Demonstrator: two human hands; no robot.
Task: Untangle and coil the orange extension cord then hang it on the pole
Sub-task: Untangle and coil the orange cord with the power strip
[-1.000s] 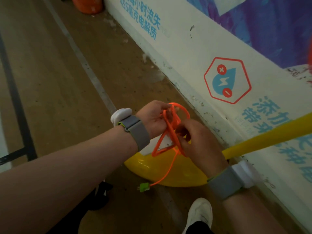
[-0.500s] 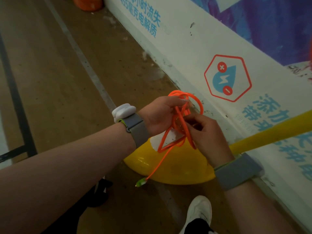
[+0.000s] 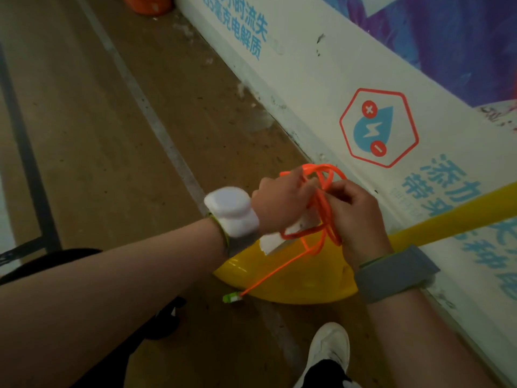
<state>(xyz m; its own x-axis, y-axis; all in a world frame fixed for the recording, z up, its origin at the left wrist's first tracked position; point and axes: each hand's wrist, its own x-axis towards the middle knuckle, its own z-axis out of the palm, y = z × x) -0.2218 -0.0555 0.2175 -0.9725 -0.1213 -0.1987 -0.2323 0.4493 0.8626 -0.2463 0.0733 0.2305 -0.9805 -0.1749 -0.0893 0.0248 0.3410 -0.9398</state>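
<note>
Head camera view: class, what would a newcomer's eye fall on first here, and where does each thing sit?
The bright orange cord strikes first, bunched in loops at mid-frame between the left hand and right hand, both hands gripping it. One strand hangs down to a green plug beside the yellow base, whose yellow pole slants off right. Behind them, a red hexagon sign marks the white wall.

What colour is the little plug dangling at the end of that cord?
The plug on the orange cord is bright green; head view.
</note>
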